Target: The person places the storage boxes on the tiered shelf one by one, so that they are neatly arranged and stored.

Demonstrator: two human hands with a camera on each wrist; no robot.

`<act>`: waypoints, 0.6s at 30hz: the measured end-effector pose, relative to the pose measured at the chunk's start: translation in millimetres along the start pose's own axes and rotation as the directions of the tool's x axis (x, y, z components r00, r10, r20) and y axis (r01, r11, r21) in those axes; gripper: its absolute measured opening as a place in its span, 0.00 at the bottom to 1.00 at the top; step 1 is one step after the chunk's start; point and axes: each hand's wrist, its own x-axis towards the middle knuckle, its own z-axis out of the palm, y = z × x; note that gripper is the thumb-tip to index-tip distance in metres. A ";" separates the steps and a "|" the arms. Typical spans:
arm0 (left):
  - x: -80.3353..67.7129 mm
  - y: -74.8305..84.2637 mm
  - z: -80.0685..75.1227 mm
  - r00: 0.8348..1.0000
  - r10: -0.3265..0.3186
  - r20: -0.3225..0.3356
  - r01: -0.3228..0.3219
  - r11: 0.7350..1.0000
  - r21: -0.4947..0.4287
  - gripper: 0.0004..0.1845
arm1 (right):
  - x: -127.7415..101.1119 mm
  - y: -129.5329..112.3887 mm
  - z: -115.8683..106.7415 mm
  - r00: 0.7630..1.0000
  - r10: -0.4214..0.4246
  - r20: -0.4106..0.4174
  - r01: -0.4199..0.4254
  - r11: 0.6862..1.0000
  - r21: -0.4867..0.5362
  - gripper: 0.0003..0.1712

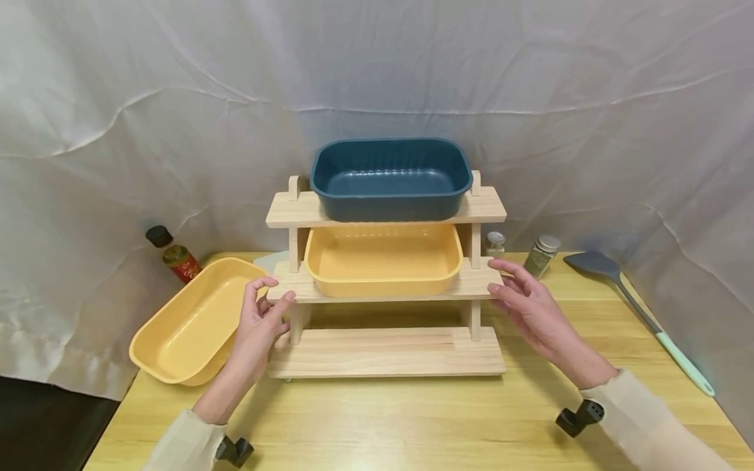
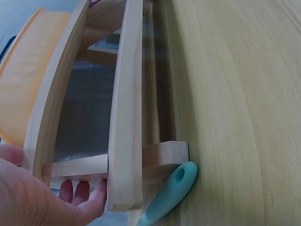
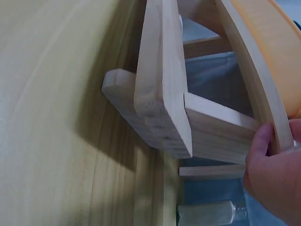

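A three-tier wooden shelf rack (image 1: 383,353) stands on the table. My left hand (image 1: 257,327) grips the left end of its middle shelf, and in the left wrist view several fingers (image 2: 81,192) curl below that shelf. At the opposite end my right hand (image 1: 533,311) pinches the same shelf between thumb and fingers, close to its edge in the right wrist view. On the top tier sits a dark blue plastic bin (image 1: 391,208). A yellow bin (image 1: 385,286) rests on the middle tier, while the lowest board carries nothing.
Left of the rack, another yellow bin (image 1: 203,320) lies tilted beside a red-labelled bottle (image 1: 177,256). Behind at right are two small jars, one glass jar (image 1: 540,256) leaning. A grey spatula (image 1: 639,307) lies far right. A teal handle (image 2: 171,190) pokes from under the rack.
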 end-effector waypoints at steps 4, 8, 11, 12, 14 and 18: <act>0.7 0.8 0.3 1.000 -0.013 0.000 0.013 1.000 -0.004 0.21 | 1.8 3.2 -3.3 1.000 -0.009 0.003 0.009 1.000 0.000 0.27; 0.6 3.5 -0.2 1.000 -0.030 0.000 0.030 0.999 -0.029 0.19 | 2.5 6.6 -5.6 0.999 -0.037 0.005 0.037 0.999 -0.006 0.25; -1.6 5.5 -2.6 0.999 -0.035 0.001 0.035 0.998 -0.043 0.18 | 3.4 9.4 -5.7 0.998 -0.055 0.007 0.055 0.998 0.003 0.24; -2.7 6.0 -3.4 0.999 -0.034 0.003 0.034 0.998 -0.043 0.19 | 3.7 10.0 -5.7 0.998 -0.058 0.007 0.058 0.998 0.007 0.24; -4.7 6.8 -4.9 1.000 -0.028 0.008 0.028 0.998 -0.047 0.20 | 3.8 10.9 -6.0 0.998 -0.060 0.008 0.060 0.998 0.008 0.24; -8.1 8.7 -6.4 1.000 -0.006 0.022 0.008 0.998 -0.062 0.30 | 4.2 10.8 -7.4 0.999 -0.054 0.008 0.054 0.998 0.020 0.24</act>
